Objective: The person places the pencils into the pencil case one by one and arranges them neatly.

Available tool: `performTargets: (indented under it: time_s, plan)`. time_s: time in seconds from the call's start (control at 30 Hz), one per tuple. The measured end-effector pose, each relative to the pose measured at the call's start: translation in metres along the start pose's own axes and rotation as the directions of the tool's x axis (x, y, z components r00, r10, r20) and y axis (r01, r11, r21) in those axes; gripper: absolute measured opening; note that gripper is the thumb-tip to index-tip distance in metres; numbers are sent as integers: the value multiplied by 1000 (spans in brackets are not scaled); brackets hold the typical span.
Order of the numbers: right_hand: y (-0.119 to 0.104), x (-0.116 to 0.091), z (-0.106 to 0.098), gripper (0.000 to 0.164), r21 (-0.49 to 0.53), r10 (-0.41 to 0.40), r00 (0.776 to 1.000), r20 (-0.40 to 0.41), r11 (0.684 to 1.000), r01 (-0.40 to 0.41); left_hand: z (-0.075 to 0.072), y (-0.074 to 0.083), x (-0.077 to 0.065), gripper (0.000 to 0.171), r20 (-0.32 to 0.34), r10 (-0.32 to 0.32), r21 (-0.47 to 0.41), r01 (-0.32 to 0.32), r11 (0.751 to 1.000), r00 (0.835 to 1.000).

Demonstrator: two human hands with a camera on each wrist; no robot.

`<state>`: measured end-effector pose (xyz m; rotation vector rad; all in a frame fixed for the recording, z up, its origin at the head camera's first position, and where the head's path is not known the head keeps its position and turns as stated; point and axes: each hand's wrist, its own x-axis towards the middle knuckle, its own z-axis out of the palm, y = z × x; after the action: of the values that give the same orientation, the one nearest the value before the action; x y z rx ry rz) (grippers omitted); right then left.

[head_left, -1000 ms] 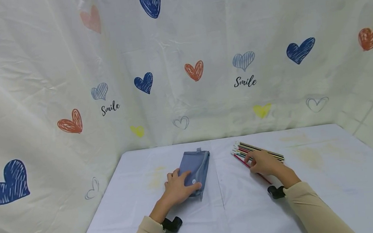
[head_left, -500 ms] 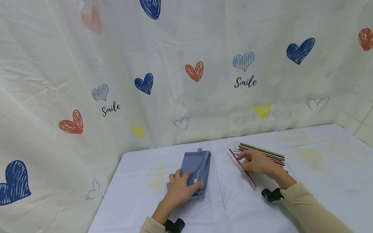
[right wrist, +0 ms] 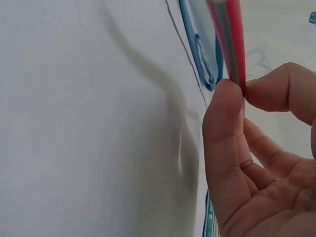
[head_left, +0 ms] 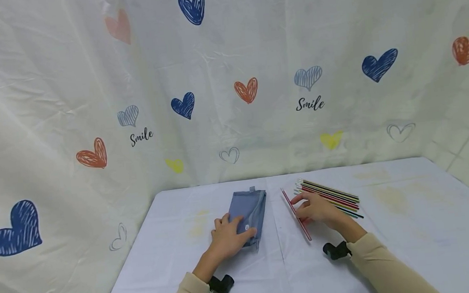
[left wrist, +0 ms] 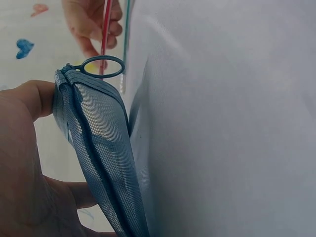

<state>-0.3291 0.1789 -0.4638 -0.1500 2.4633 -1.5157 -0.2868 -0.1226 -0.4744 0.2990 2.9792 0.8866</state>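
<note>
A blue mesh zip pencil case (head_left: 244,205) lies on the white-covered table. My left hand (head_left: 227,238) rests on its near half with fingers spread. In the left wrist view, the case's zipper end and ring pull (left wrist: 102,67) stand close to the thumb. My right hand (head_left: 318,210) pinches a red striped pencil (head_left: 302,226) between thumb and fingertip, right of the case. The right wrist view shows that pinch on the pencil (right wrist: 233,47) closely. A fanned bunch of pencils (head_left: 332,193), in black, yellow, red and teal, lies just beyond the right hand, partly hidden by it.
Behind the table (head_left: 396,230) hangs a pale curtain (head_left: 270,129) printed with hearts and "Smile". Black wrist cameras sit on both wrists, the left camera (head_left: 221,285) and the right camera (head_left: 336,250) low over the cloth.
My right hand has drawn the red pencil leftward, away from the bunch and toward the pencil case. The left hand stays on the case.
</note>
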Motion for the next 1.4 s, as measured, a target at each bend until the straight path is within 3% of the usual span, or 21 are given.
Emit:
performTargets:
  time_s: [0.67, 0.97, 1.23, 1.4]
  plan:
    - [-16, -3, 44, 47, 110, -39, 987, 153, 994, 22, 7, -8, 7, 74, -6, -16, 24, 16, 1000, 1000]
    - [-26, 2, 63, 40, 114, 20, 998, 68, 993, -28, 5, -5, 6, 74, -8, -15, 11, 15, 1000, 1000]
    - [-36, 15, 75, 41, 158, 17, 998, 65, 987, -27, 6, -5, 7, 74, -7, -23, 25, 23, 999, 1000]
    - [-42, 23, 84, 40, 187, 62, 998, 29, 980, -66, 7, -6, 8, 74, -5, -28, 33, 28, 999, 1000]
